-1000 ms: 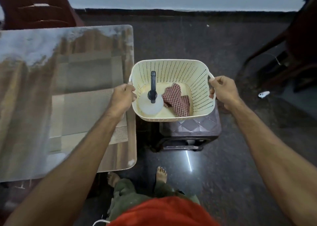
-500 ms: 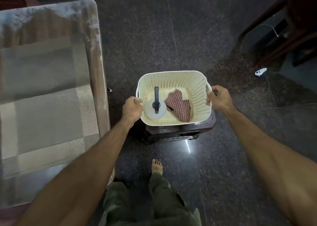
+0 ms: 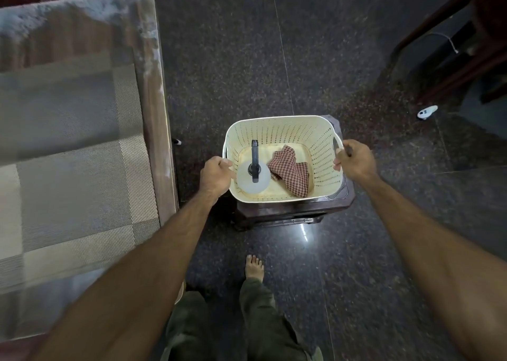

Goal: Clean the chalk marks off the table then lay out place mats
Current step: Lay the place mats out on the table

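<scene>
A cream perforated basket (image 3: 285, 130) stands on a dark low stool (image 3: 296, 212) on the floor. Inside it are a spray bottle (image 3: 252, 178) with a dark nozzle and a red checked cloth (image 3: 290, 172). My left hand (image 3: 215, 175) grips the basket's left handle and my right hand (image 3: 355, 161) grips its right handle. At the left is the wooden table (image 3: 149, 94), with pale chalk smears along its far edge and right rim. Beige woven place mats (image 3: 71, 174) lie on it.
Dark speckled floor surrounds the stool. A small white object (image 3: 426, 111) lies on the floor at the right, near dark wooden furniture legs (image 3: 450, 67). My bare foot (image 3: 255, 266) and green trousers are below the stool.
The basket has come down from beside the table's edge onto the stool. My view has tilted downward, and both hands keep their hold on the handles.
</scene>
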`<state>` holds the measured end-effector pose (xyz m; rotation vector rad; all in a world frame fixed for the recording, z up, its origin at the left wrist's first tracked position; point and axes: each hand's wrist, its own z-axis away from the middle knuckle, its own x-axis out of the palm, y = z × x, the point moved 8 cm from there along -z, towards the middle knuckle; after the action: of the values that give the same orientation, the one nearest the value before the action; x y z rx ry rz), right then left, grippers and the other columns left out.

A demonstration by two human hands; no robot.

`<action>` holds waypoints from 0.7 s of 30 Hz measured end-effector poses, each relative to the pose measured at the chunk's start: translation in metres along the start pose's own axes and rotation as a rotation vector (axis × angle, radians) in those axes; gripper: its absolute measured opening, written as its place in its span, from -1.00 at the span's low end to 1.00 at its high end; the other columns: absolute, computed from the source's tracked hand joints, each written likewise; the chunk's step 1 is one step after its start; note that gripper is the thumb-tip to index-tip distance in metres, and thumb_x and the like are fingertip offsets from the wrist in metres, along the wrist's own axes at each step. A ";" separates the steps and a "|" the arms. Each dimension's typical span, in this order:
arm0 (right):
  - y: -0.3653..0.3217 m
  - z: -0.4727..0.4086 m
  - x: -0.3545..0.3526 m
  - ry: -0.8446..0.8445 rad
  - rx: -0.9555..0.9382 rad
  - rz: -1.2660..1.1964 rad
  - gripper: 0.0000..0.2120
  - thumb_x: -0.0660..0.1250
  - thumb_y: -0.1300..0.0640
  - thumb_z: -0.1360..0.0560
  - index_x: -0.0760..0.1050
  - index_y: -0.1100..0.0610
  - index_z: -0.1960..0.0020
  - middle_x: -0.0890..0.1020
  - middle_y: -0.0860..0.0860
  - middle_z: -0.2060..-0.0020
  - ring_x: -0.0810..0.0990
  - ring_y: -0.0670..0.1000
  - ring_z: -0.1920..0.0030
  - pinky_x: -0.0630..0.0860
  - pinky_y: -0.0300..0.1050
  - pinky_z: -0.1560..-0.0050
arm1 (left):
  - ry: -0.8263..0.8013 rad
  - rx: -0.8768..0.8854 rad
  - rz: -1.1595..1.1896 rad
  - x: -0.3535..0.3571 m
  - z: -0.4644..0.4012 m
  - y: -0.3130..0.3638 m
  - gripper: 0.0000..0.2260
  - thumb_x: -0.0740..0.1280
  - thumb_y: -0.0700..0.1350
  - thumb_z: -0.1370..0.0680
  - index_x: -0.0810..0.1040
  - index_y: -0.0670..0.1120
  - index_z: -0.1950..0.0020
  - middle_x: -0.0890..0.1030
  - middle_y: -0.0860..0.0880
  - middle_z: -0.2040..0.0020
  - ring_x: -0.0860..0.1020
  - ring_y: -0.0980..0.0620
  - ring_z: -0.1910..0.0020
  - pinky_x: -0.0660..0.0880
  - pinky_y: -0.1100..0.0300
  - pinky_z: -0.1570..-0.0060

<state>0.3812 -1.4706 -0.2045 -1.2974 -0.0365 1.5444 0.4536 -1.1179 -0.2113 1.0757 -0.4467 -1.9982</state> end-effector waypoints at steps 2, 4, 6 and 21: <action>-0.006 0.005 -0.004 0.017 -0.015 0.085 -0.79 0.23 0.19 -0.62 0.55 0.26 -0.14 0.68 0.16 0.10 0.66 0.10 0.17 0.56 -0.15 0.18 | 0.000 0.006 0.001 -0.006 0.003 0.003 -0.79 0.20 -0.15 -0.62 0.57 -0.17 -0.16 0.66 -0.13 -0.08 0.59 -0.11 -0.09 0.55 0.04 -0.03; -0.017 0.010 -0.019 0.148 -0.054 0.146 -0.78 0.24 0.18 -0.59 0.58 0.27 -0.13 0.66 0.22 0.02 0.62 0.19 0.01 0.52 -0.03 -0.01 | 0.008 0.021 0.016 -0.015 0.008 0.007 -0.78 0.22 -0.09 -0.64 0.56 -0.15 -0.19 0.63 -0.10 -0.12 0.60 -0.11 -0.09 0.56 -0.06 -0.12; -0.039 0.021 -0.033 0.276 -0.129 0.098 -0.79 0.23 0.18 -0.58 0.58 0.27 -0.09 0.62 0.23 -0.02 0.55 0.10 -0.01 0.41 -0.15 0.00 | 0.034 0.050 0.065 -0.030 0.019 0.010 -0.77 0.24 -0.07 -0.64 0.52 -0.13 -0.24 0.60 -0.07 -0.14 0.60 -0.10 -0.10 0.53 -0.05 -0.17; -0.274 0.211 0.138 -0.208 -0.819 0.096 -0.85 0.30 0.13 -0.58 0.56 0.18 -0.08 0.52 0.10 0.01 0.55 0.11 -0.02 0.47 0.02 -0.15 | 0.341 0.064 0.391 -0.201 0.127 -0.077 -0.79 0.24 -0.22 -0.64 0.49 -0.28 -0.23 0.55 -0.20 -0.03 0.52 -0.10 0.05 0.50 0.15 0.20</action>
<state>0.4354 -1.1363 -0.0496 -1.7616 -0.8215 1.8191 0.3757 -0.9202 -0.0792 1.2336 -0.4956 -1.4360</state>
